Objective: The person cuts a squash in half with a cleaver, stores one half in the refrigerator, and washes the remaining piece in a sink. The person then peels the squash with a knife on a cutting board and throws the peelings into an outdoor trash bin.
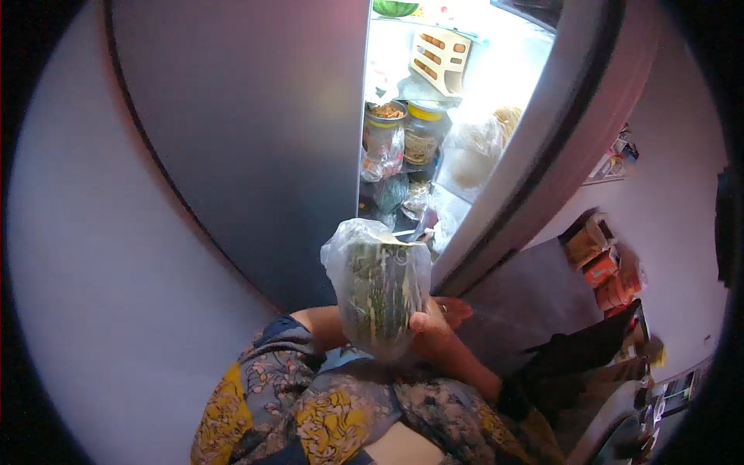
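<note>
Head view: a bagged green gourd (378, 298) is held centre-frame before an open fridge (515, 74). The right hand (434, 324) grips its lower right side, thumb pressed on plastic, probably steadying its weight; the left hand's grip, hidden behind, cannot be told.

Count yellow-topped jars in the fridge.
2 visible, beyond the bagged green vegetable: the right jar, and the left jar just beneath a dish of food. Others may be hidden behind them.

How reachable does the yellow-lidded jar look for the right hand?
Probably not until freed: the right hand holds the bagged green vegetable, though the open fridge leaves the jar exposed.
</note>
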A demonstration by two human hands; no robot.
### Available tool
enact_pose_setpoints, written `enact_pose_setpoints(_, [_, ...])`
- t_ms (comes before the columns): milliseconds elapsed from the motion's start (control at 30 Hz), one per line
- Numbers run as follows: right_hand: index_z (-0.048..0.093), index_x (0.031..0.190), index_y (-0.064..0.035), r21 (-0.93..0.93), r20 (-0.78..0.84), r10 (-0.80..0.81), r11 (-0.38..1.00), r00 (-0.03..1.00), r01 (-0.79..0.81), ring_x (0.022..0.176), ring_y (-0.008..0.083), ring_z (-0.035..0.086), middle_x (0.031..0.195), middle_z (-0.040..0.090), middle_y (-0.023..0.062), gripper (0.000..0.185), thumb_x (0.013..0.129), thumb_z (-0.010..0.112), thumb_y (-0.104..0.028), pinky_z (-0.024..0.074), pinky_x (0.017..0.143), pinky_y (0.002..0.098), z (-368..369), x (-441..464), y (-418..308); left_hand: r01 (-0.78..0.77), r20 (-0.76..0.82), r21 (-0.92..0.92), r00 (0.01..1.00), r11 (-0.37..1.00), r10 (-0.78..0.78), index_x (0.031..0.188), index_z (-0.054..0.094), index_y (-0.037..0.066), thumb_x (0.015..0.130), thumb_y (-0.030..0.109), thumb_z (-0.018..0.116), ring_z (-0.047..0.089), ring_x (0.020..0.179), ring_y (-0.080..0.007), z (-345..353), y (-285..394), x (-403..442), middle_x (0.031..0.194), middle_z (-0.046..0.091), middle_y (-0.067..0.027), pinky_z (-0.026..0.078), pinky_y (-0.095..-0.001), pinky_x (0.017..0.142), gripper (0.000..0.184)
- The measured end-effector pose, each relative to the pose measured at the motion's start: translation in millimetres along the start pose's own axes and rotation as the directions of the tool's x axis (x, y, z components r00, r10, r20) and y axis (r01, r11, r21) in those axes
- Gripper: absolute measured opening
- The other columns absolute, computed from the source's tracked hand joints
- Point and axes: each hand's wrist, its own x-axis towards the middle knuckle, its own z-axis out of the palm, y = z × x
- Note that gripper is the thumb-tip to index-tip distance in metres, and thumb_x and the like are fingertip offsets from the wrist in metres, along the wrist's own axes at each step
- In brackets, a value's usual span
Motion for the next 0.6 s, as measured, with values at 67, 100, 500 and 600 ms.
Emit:
enact_pose_setpoints(67, [0.031,0.142,0.0055,0.214,0.007,-0.025,0.977,1.0,0.022,0.122,0.0309,0.052,0.134,0.049,0.0198,0.093,0.079,0.07,-0.051,0.0416,0.104,0.0448,3.8,17.0,-5.3,-0.017,0.033,-0.054,0.999,0.998,0.019,0.128,0.054,0.001,0.091,0.017,0.056,0.045,0.129,-0.0306,3.0,-6.3,5.6,0.134,0.051,-0.0195,0.037,-0.038,0.107,0.041])
enact_pose_setpoints(100, [0.033,0.141,0.0052,0.286,0.019,-0.009,0.958,1.0,0.003,0.12,0.0312,0.054,0.132,0.051,0.0198,0.088,0.081,0.069,-0.049,0.0426,0.104,0.0454,7.6,21.1,-16.0,-0.035,0.045,-0.084,0.998,0.996,0.039,0.128,0.054,0.001,0.091,0.017,0.056,0.045,0.128,-0.0305,7.2,-11.0,12.4,0.133,0.051,-0.0196,0.038,-0.038,0.107,0.04])
enact_pose_setpoints(500, [0.041,0.14,0.0,0.473,-0.249,-0.265,0.806,0.931,0.356,0.122,0.0294,0.053,0.135,0.053,0.0151,0.068,0.092,0.058,-0.044,0.0422,0.103,0.0468,-20.9,139.0,-53.3,-0.139,0.171,-0.428,0.958,0.893,0.231,0.122,0.058,0.001,0.092,0.016,0.055,0.05,0.122,-0.0294,19.6,-47.1,67.4,0.126,0.057,-0.02,0.04,-0.0386,0.103,0.034])
enact_pose_setpoints(600, [0.04,0.141,-0.0014,0.448,-0.285,-0.327,0.786,0.901,0.427,0.124,0.0293,0.052,0.136,0.052,0.0144,0.066,0.092,0.058,-0.042,0.0407,0.105,0.0474,-35.3,154.2,-64.9,-0.152,0.163,-0.501,0.95,0.852,0.265,0.121,0.06,0.0,0.093,0.016,0.055,0.052,0.12,-0.0291,29.5,-51.6,82.9,0.124,0.058,-0.0201,0.041,-0.0387,0.102,0.033])
